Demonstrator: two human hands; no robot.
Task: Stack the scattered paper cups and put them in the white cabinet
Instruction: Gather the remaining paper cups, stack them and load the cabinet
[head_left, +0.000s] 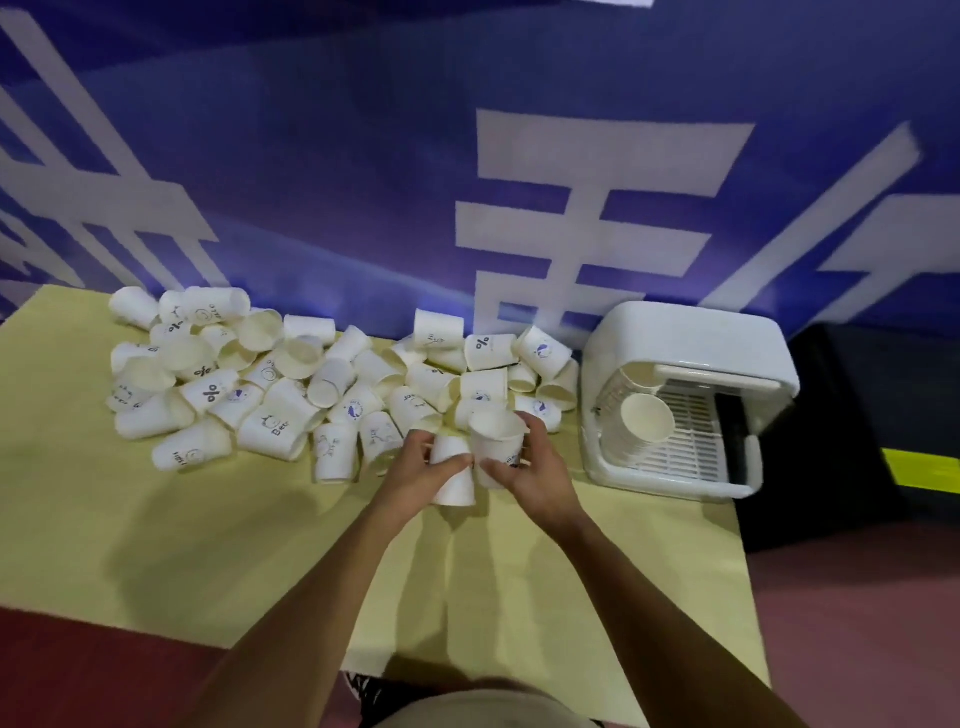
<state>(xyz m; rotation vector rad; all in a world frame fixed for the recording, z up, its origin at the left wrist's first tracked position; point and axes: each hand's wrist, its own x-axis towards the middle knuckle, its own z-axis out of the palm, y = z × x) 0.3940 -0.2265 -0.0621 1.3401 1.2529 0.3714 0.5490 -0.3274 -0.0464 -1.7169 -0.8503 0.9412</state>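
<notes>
Both forearms reach forward over the yellow table (156, 545), hands close together just in front of the heap. The left hand (415, 470) curls its fingers round a white paper cup (456, 486) held mouth-down, and the right hand (537, 475) grips a second cup (497, 441) mouth-up beside it. The scattered cups (291, 384), white with small dark prints, lie tumbled along the table's far edge, while a nested stack (641, 421) lies on its side inside the open white cabinet (691, 332) at the right.

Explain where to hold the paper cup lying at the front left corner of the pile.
Probably grip the paper cup across its side wall, coming from above and the front: it lies on its side on the yellow table, and its near side is clear of the pile.
</notes>
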